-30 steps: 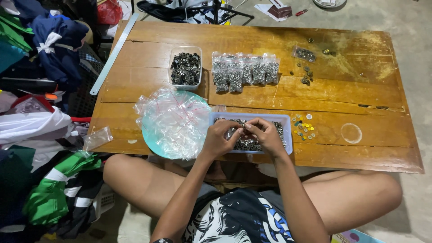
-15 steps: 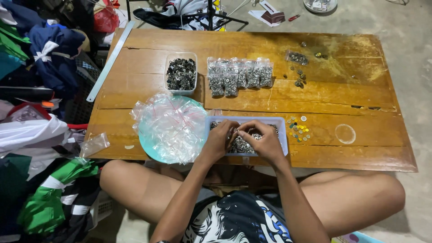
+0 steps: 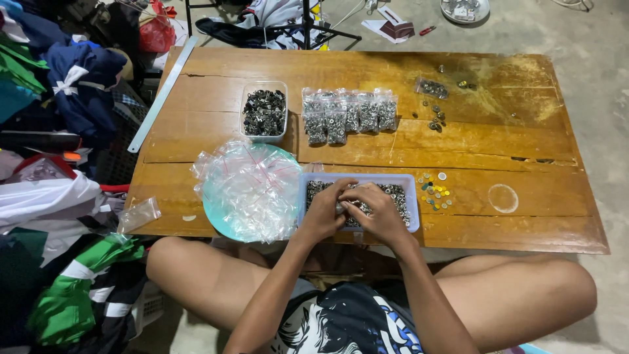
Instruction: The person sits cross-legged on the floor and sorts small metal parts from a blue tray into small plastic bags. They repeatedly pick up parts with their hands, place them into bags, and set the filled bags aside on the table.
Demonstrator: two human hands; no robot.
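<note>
Both my hands are together over a pale blue tray full of small silvery metal parts at the near edge of a low wooden table. My left hand and my right hand have their fingers curled and touching each other above the parts, pinching something small that I cannot make out. Left of the tray lies a heap of clear zip bags on a turquoise plate.
Farther back stand a clear tub of dark metal parts and a row of filled small bags. Loose coloured bits and a clear lid lie right of the tray. Clothes pile up at the left. My bare legs are crossed under the table's edge.
The hands have stayed over the blue tray, fingers working slightly. The view has shifted a little; nothing on the table has moved.
</note>
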